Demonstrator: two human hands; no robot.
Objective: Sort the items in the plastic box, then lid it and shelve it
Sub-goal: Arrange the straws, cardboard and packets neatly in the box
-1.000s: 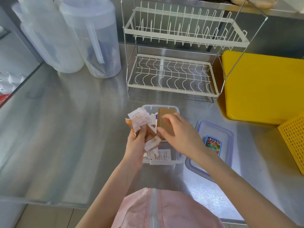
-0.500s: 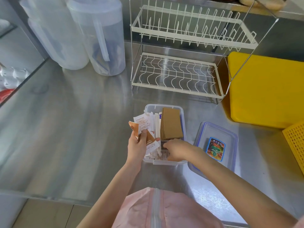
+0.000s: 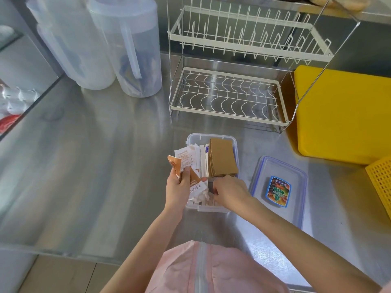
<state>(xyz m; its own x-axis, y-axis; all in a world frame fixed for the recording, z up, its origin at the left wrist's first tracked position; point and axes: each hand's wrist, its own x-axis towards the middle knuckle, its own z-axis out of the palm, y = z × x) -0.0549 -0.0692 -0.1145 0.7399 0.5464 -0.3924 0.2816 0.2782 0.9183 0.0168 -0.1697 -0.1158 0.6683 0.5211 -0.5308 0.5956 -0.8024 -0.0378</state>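
A small clear plastic box [image 3: 211, 136] sits on the steel counter in front of me. A stack of brown paper sleeves [image 3: 222, 158] lies in its right half, white sachets [image 3: 200, 154] in its left. My left hand [image 3: 177, 188] is shut on a bundle of orange and white packets [image 3: 186, 163], held over the box's left side. My right hand [image 3: 229, 191] reaches into the near end of the box, fingers curled among the items; what it grips is hidden. The blue-rimmed lid [image 3: 279, 182] with a colourful sticker lies just right of the box.
A white wire dish rack [image 3: 228, 98] stands behind the box. Two translucent pitchers [image 3: 118, 47] are at the back left. A yellow board [image 3: 342, 115] and a yellow basket [image 3: 380, 182] are on the right. The counter edge [image 3: 63, 250] runs near me.
My right hand set the brown sleeves down in the box's right half and then dropped to the near end of the box. My left hand lowered slightly with its packets.
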